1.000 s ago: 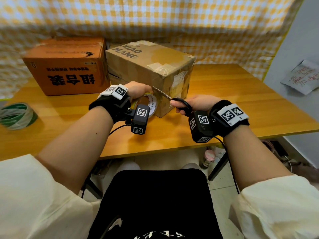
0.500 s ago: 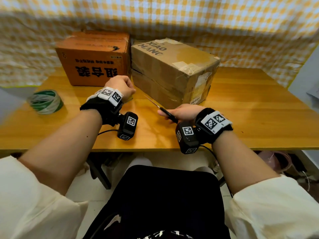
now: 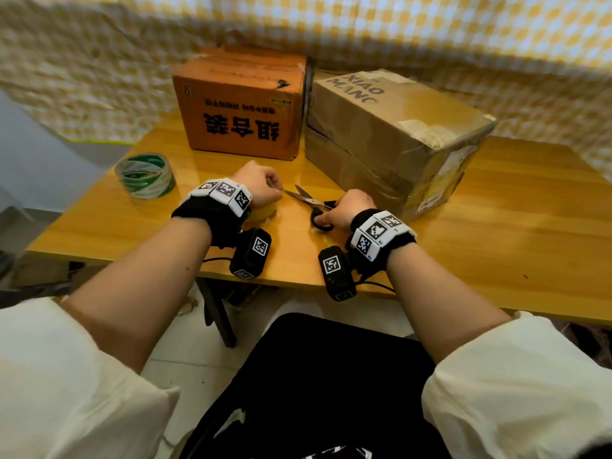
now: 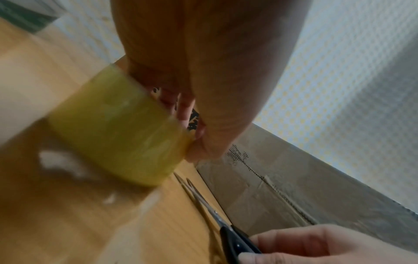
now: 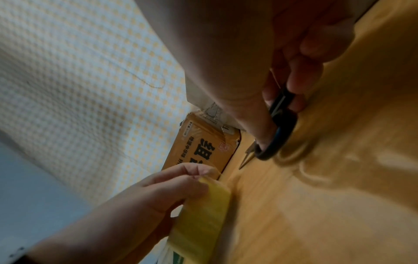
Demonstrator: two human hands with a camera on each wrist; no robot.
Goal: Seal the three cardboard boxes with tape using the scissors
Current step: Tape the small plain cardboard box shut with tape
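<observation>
- Left hand (image 3: 256, 187) low over table (image 3: 496, 233), grip curled around yellow tape roll (image 4: 117, 135); fingers through the core, thumb on the outer face near the roll's edge.
- Tape roll upright on its edge, at or just above the tabletop in front of orange box (image 3: 241, 104); contact with the wood not certain, wrist views blurred.
- Right hand (image 3: 347, 208) down at the table, grip closed on black handles of scissors (image 3: 311, 202); thumb and fingers through the loops.
- Scissor blades slightly parted, lying flat along the tabletop, tips pointing left toward the left hand and ending just beside it.
- Scissors between the two hands, just in front of brown box (image 3: 397, 127).
- Orange box at the back of the table, black characters on its near face, upside down in the head view; flaps closed.
- Brown box immediately right of the orange one, sides touching or nearly so, turned at an angle; tape strips across its top and near corner, printed letters upside down on top.
- Only two boxes visible.
- Second roll (image 3: 145, 175), green and white, lying flat near the left table edge, well apart from the left hand.
- Yellow checked cloth (image 3: 430, 28) hanging behind the table.
- Marker bands and black cameras on both wrists; cream sleeves pushed up the forearms.
</observation>
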